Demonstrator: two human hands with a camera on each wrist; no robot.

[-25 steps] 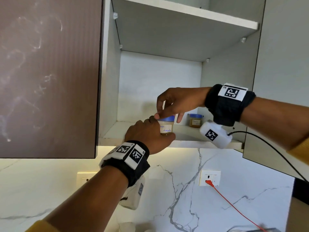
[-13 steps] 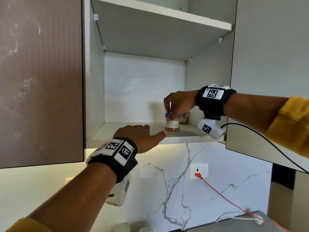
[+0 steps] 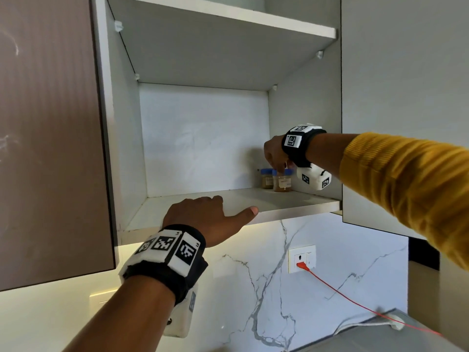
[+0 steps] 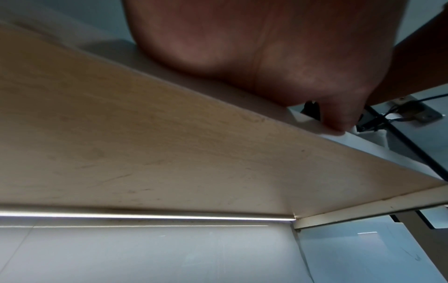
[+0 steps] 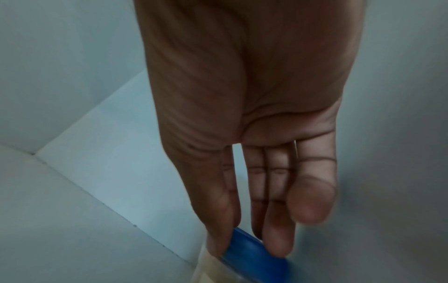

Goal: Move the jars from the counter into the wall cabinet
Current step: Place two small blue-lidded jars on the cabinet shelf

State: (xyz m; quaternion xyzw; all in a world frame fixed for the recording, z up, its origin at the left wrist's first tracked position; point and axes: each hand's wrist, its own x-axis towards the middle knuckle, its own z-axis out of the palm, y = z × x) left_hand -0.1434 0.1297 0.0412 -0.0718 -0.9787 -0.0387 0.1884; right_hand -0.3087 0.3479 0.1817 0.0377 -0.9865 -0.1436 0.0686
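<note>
Two small blue-lidded jars stand at the back right of the wall cabinet's lower shelf [image 3: 299, 200]. My right hand [image 3: 275, 158] reaches in from the right and pinches the blue lid [image 5: 252, 250] of the nearer, labelled jar [image 3: 282, 182] between thumb and fingertips; the jar sits on the shelf. The other jar [image 3: 266, 179] stands just left of it and slightly behind. My left hand [image 3: 203, 214] holds nothing and rests on the shelf's front edge, thumb stretched along the edge. In the left wrist view its palm [image 4: 266, 47] lies over the shelf's underside [image 4: 169, 143].
The open cabinet door [image 3: 406, 97] hangs at the right, above my right arm. A closed brown door [image 3: 50, 135] is at the left. An upper shelf [image 3: 228, 26] spans the cabinet. Below, a wall socket [image 3: 302, 256] with a red cable [image 3: 355, 298] sits on the marble backsplash.
My right hand carried the labelled jar from the shelf's front middle to the back right, beside the other jar. My left hand let go of it and settled on the shelf edge.
</note>
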